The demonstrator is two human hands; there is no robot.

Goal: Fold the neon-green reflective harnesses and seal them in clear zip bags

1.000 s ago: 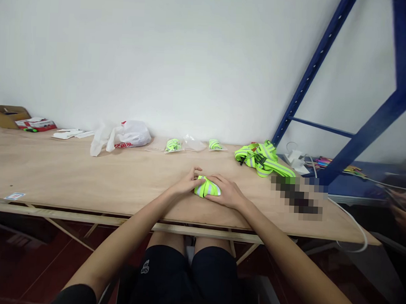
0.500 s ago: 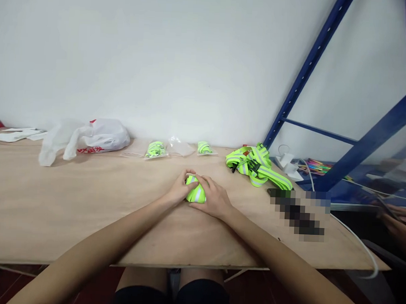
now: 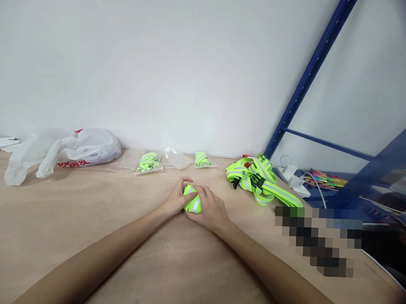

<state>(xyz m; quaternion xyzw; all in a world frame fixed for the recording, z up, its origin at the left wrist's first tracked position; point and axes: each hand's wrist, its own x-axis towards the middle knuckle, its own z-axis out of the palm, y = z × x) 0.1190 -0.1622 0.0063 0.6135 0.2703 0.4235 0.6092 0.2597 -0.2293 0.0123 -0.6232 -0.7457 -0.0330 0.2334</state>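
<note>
Between my two hands, low over the middle of the wooden table [image 3: 125, 229], is a folded bundle of neon-yellow reflective strap [image 3: 193, 202]. My left hand [image 3: 178, 196] wraps its left side, thumb across the top. On the right side, my right hand [image 3: 210, 207] presses with curled fingers; its palm hides part of the bundle. Behind the hands lie a clear bag with neon strap inside [image 3: 149, 162], a clear plastic bag [image 3: 176, 158] and a smaller bagged strap bundle [image 3: 202, 159]. A loose pile of neon straps with black buckles [image 3: 252, 174] sits to the right.
A white plastic bag with red print [image 3: 95, 146] is at the back left. At the right stand a blue metal frame [image 3: 307, 76] and white plugs with a cable [image 3: 294, 178]. Nearer is a pixelated dark patch. Part of a person's hand shows at the far right edge.
The view has tilted and shifted, so the table's front edge and my legs are out of sight. Both hands keep their hold on the strap bundle, almost unchanged.
</note>
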